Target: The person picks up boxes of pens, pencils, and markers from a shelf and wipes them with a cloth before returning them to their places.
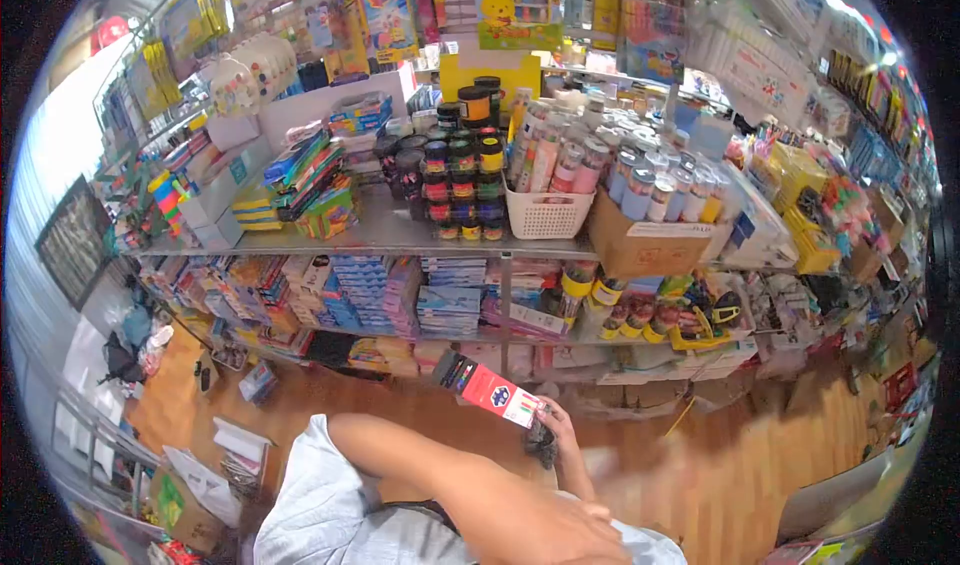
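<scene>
My right hand (pixel 556 425) grips one end of a slim red, black and white box (pixel 497 393), which tilts up to the left in front of the shelf. A dark crumpled item (pixel 541 447) shows just under that hand; what it is I cannot make out. Across my lap reaches my left arm, and my left hand (pixel 580 533) lies against my right forearm. Its fingers are blurred and mostly hidden.
A metal shelf (pixel 380 237) ahead carries stacked paint jars (pixel 465 185), a white basket (pixel 550 217) of bottles, and a cardboard box (pixel 645 245) of more bottles. Boxed goods (pixel 460 305) fill the lower level. Bags and a carton (pixel 190 505) stand on the wooden floor at left.
</scene>
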`<control>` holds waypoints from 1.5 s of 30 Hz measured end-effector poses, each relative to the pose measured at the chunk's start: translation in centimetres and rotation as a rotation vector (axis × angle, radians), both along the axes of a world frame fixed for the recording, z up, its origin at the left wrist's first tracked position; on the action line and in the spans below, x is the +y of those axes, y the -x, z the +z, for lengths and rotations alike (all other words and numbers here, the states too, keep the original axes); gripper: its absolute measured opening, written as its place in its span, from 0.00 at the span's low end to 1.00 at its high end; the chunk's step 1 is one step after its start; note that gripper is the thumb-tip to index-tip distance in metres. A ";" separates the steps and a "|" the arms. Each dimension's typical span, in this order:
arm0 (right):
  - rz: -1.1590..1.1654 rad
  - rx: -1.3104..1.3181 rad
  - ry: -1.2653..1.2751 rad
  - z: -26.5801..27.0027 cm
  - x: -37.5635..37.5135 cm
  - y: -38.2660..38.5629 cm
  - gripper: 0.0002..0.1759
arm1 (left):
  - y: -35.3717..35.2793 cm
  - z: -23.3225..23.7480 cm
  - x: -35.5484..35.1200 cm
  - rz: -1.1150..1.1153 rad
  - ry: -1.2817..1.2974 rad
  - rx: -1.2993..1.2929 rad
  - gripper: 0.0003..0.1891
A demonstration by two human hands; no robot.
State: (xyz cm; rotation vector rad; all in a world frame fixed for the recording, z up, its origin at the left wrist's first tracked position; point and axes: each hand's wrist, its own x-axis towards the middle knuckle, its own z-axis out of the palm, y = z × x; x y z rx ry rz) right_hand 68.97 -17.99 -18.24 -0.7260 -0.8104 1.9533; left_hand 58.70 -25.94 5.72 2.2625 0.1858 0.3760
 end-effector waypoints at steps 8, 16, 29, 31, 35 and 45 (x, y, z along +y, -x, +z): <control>-0.001 0.023 0.012 -1.6 -1.1 -1.3 0.21 | 1.9 0.8 -1.9 0.048 0.124 -0.212 0.16; -0.023 0.111 0.031 -1.5 -0.9 -2.4 0.22 | 1.3 -0.3 -2.7 0.237 0.071 -0.303 0.16; 0.055 0.130 0.010 0.9 0.6 1.0 0.21 | -9.8 1.3 -5.2 0.701 -0.433 -0.533 0.17; 0.081 0.142 0.013 1.4 0.7 1.8 0.21 | -12.2 1.5 -4.4 0.700 -0.529 -0.542 0.17; 0.097 0.155 0.004 2.0 1.1 2.5 0.21 | -14.3 0.5 -3.0 0.607 -0.654 -0.498 0.17; -0.097 0.170 -0.012 3.3 1.8 -0.4 0.21 | 3.4 -6.6 1.6 0.584 0.162 -0.233 0.15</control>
